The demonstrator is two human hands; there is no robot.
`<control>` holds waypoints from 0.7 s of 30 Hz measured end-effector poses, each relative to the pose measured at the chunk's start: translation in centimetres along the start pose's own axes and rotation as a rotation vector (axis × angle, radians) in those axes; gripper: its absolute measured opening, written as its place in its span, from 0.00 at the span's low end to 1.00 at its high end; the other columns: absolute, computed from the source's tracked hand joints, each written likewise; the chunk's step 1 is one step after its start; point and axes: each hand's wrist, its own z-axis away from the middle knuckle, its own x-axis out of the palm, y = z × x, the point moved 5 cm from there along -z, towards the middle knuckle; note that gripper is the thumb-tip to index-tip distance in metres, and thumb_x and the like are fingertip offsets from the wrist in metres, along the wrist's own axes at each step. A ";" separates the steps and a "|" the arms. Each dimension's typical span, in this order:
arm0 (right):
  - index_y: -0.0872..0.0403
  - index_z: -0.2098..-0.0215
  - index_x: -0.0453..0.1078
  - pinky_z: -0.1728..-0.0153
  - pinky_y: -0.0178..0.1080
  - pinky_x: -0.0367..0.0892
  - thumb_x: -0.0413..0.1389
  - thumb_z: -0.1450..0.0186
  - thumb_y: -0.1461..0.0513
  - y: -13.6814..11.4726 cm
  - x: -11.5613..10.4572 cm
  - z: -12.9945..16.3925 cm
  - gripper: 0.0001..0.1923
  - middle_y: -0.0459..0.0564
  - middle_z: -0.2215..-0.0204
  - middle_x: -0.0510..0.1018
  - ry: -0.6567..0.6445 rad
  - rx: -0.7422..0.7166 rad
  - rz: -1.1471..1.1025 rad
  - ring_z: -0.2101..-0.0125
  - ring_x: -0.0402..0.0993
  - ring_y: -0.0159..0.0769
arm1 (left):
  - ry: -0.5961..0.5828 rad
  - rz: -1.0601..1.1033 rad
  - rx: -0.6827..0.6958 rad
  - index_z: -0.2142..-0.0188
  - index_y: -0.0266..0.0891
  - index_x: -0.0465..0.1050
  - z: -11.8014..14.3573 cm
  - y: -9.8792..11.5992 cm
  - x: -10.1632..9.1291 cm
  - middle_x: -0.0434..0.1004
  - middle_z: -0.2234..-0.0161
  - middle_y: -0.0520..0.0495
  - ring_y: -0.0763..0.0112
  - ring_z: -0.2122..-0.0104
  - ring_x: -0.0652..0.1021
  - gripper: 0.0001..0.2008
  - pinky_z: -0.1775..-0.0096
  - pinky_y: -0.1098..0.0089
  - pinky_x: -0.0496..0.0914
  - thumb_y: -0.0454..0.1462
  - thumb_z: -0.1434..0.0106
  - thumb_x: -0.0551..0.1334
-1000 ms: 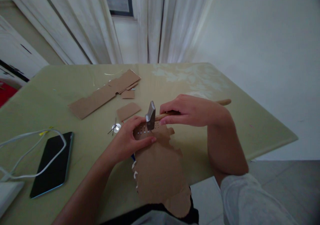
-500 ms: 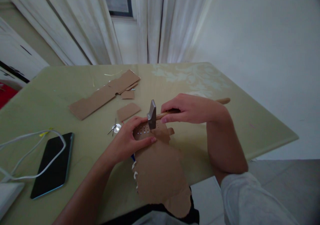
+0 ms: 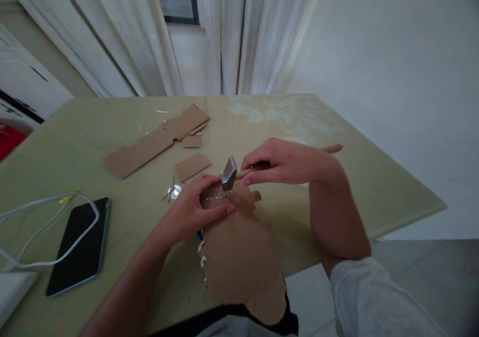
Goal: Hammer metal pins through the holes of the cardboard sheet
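At frame centre, a small hammer is gripped by the right hand just above the perforated cardboard piece, pinned flat by the left hand. Hole-punching seems underway; an accurate downward tap is needed.

Domestic room: white curtains over a window, tiled floor, desk bearing a phone and cardboard scraps.

Black phone under a white cable at left. Cardboard scraps lie further back on the green table. White curtains behind.
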 end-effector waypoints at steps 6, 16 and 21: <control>0.56 0.70 0.76 0.69 0.37 0.54 0.59 0.23 0.49 0.2 0.4 0.0 0.23 0.40 0.79 0.69 -0.053 0.023 0.008 0.75 0.63 0.28 | 0.006 -0.019 -0.002 0.42 0.50 0.81 0.0 -0.1 0.0 0.83 0.44 0.45 0.51 0.46 0.81 0.26 0.44 0.51 0.75 0.50 0.38 0.76; 0.56 0.68 0.78 0.69 0.36 0.54 0.59 0.23 0.47 0.5 -0.1 0.0 0.24 0.40 0.78 0.68 -0.003 0.019 0.007 0.75 0.63 0.29 | 0.003 -0.013 0.004 0.41 0.50 0.80 0.0 0.1 0.0 0.82 0.43 0.44 0.50 0.44 0.81 0.27 0.41 0.50 0.74 0.49 0.37 0.76; 0.57 0.67 0.80 0.69 0.37 0.54 0.59 0.24 0.50 0.5 1.0 -0.5 0.22 0.43 0.78 0.73 -0.113 0.048 0.022 0.75 0.63 0.29 | 0.007 -0.029 -0.021 0.43 0.49 0.81 0.0 0.1 0.0 0.83 0.45 0.44 0.50 0.46 0.81 0.26 0.44 0.50 0.75 0.49 0.38 0.76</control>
